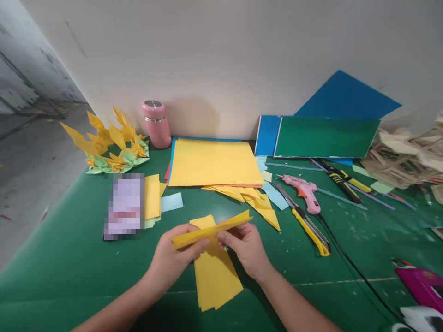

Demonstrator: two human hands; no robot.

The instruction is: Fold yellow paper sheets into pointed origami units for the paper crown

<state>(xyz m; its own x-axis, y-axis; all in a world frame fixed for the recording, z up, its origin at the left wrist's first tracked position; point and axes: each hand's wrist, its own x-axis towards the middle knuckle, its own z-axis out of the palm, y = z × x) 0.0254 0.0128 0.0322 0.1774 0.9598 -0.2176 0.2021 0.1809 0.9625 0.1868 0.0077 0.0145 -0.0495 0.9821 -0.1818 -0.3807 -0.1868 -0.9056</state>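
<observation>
Just above your loose yellow sheets (pixel 216 279), your left hand (pixel 173 249) and right hand (pixel 249 250) pinch one folded yellow paper (pixel 212 231), likely creasing it, which calls for lined-up edges and firm thumbs, with pointy yellow paper pieces (pixel 261 210) farther back.

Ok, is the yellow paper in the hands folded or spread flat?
Folded: the yellow paper shows as a narrow strip, with two layers parting slightly at its right end.
</observation>
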